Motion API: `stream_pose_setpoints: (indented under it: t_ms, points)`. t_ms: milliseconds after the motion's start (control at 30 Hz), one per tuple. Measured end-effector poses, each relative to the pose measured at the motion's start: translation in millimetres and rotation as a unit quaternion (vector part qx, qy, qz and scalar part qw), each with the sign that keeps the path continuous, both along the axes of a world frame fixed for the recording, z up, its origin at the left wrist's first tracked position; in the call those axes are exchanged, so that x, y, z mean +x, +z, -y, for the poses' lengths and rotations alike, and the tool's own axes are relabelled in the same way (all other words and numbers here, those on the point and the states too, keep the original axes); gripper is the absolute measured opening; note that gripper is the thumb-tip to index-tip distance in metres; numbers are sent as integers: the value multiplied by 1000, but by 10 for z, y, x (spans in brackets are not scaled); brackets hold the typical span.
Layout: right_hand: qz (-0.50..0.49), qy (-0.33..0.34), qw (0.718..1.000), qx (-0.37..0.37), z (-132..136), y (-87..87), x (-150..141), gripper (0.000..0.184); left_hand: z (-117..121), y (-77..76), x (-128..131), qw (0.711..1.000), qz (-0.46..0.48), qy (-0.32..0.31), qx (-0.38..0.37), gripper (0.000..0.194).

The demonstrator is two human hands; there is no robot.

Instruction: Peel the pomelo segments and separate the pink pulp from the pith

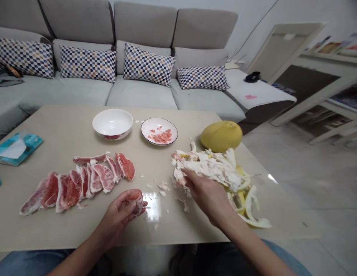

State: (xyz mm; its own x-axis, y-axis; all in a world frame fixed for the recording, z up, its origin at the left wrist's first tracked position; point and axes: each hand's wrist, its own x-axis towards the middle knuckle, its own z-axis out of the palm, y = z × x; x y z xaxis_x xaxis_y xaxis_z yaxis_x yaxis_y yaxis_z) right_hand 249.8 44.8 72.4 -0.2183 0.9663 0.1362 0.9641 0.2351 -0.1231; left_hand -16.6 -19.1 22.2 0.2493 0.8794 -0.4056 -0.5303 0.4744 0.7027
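Near the table's front edge, my left hand [123, 209] is closed around a pomelo segment [138, 203], red flesh with pale membrane. My right hand [205, 195] reaches over the heap of white pith and membrane [208, 166]. Its fingers point down at the heap's left side, bent together, with their tips partly hidden; I cannot make out what they hold. Yellow peel pieces [249, 203] lie under and beside the heap. To the left, several red pomelo segments [102, 178] lie in overlapping rows. A dark-rimmed plate [146, 132] farther back bears small bits of peeled pulp [162, 137].
A white bowl [112, 120] stands left of the plate. One whole yellow pomelo [221, 136] sits behind the heap. At the table's left is a blue tissue pack [18, 148]. White crumbs [163, 187] lie between my hands. Beyond the table is a grey sofa [143, 94].
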Motion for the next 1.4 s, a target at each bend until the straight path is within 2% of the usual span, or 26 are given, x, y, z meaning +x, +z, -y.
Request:
stream_pose_setpoints:
  t_ms: [67, 167, 267, 367, 467, 533, 600, 733, 867, 1000, 1133, 1167, 1233, 1267, 1333, 1400]
  points:
    - [56, -38, 998, 19, -29, 29, 62, 28, 1, -5, 2, 1000, -10, -1, -4, 29]
    - [64, -55, 996, 28, -56, 53, 92, 31, -2, -2, -4, 1000, -25, -3, -11, 32]
    - [18, 25, 998, 49, -96, -19, 99, 22, -15, 26, -14, 1000, -28, 5, -7, 34]
    - [-50, 106, 990, 73, -115, -182, 53, 39, -31, 66, -17, 999, -35, 19, -11, 38]
    - [-132, 201, 969, 57, -55, -329, -104, 27, -40, 80, -17, 999, -42, 30, -14, 34]
    - [-141, 248, 957, 50, 14, -373, -233, 22, -41, 73, -22, 999, -45, 26, -14, 31]
    - [-119, 238, 963, 52, 71, -371, -318, 22, -38, 63, -34, 999, -45, 18, -13, 29]
    - [-80, 140, 986, 30, 85, -313, -292, 33, -29, 67, -62, 999, -37, 6, -11, 25]
    - [-47, 144, 988, -22, 34, -274, -195, 58, -25, 78, -61, 999, -45, -3, 9, 23]
    - [-96, 80, 991, -41, 63, -201, -202, 40, -20, 56, -37, 991, -115, 7, 64, 29]
    - [-181, 179, 967, -29, 176, -127, -320, 48, 3, 56, -9, 982, -172, 2, 80, 37]
    - [-209, 191, 958, -33, 210, -127, -360, 42, 9, 67, -1, 980, -183, -3, 80, 37]
    - [-262, 192, 945, -30, 275, -142, -437, 17, 18, 98, 15, 976, -202, -18, 85, 34]
    - [-280, 196, 939, -25, 303, -150, -469, 12, 19, 114, 21, 974, -207, -24, 88, 33]
    - [-308, 206, 928, -26, 350, -148, -516, 22, 18, 139, 29, 973, -210, -35, 91, 31]
    - [-345, 199, 915, -66, 379, -114, -546, 46, 15, 149, 29, 972, -212, -40, 94, 29]
